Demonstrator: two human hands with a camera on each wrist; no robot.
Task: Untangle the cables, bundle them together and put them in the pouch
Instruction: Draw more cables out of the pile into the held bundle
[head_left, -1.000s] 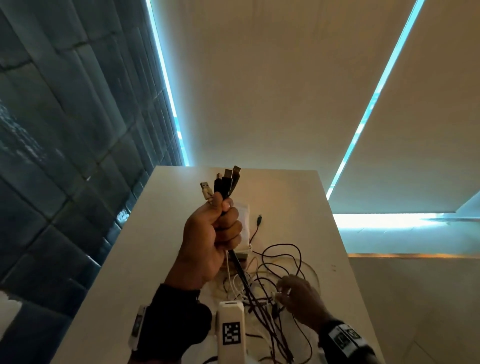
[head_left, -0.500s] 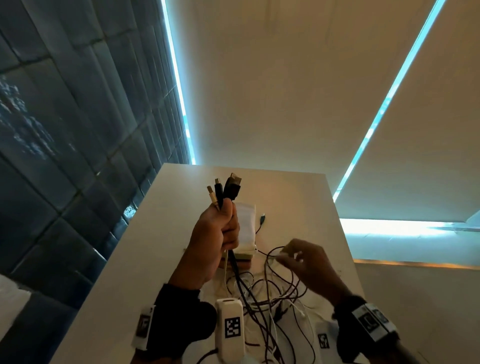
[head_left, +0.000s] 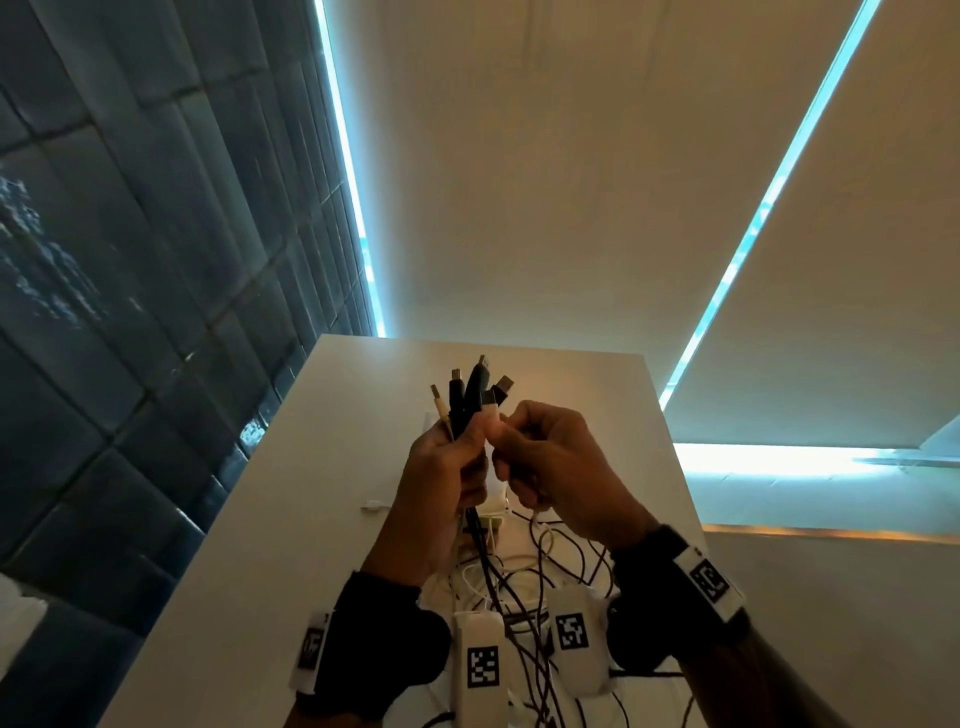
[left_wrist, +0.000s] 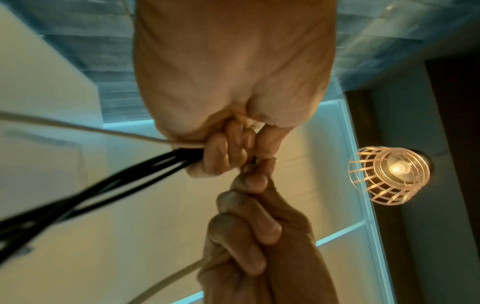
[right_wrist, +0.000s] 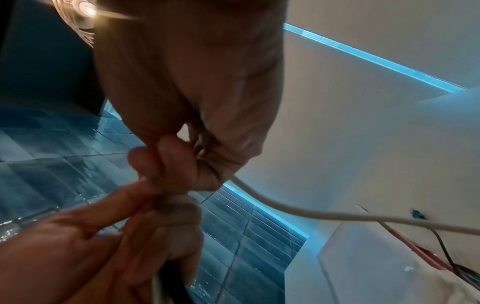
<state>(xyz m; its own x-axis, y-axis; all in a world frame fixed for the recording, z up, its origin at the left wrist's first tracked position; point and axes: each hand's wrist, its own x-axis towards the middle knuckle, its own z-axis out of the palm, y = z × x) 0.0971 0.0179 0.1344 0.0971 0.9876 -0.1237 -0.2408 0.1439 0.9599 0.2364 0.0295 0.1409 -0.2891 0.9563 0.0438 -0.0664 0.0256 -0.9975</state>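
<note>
My left hand (head_left: 457, 441) is raised above the white table (head_left: 270, 545) and grips a bundle of cable ends (head_left: 467, 400), their plugs pointing up. Black cables (left_wrist: 103, 185) and a white one trail from that fist. My right hand (head_left: 519, 447) is pressed against the left and pinches a white cable's plug (head_left: 491, 413) beside the bundle. That white cable (right_wrist: 311, 214) hangs from its fingers. The loose, tangled cables (head_left: 524, 577) lie on the table below both hands. A white pouch (head_left: 496, 506) lies behind the hands, mostly hidden.
A small white connector (head_left: 372, 505) lies on the table left of my hands. A dark tiled wall (head_left: 130, 312) runs along the table's left side. A lit wire-cage lamp (left_wrist: 389, 172) hangs overhead. Wrist bands with markers sit near the bottom edge.
My right hand lifted from the tangle on the table with a white cable end and came up against the left hand's bundle. The left hand stayed raised, still gripping.
</note>
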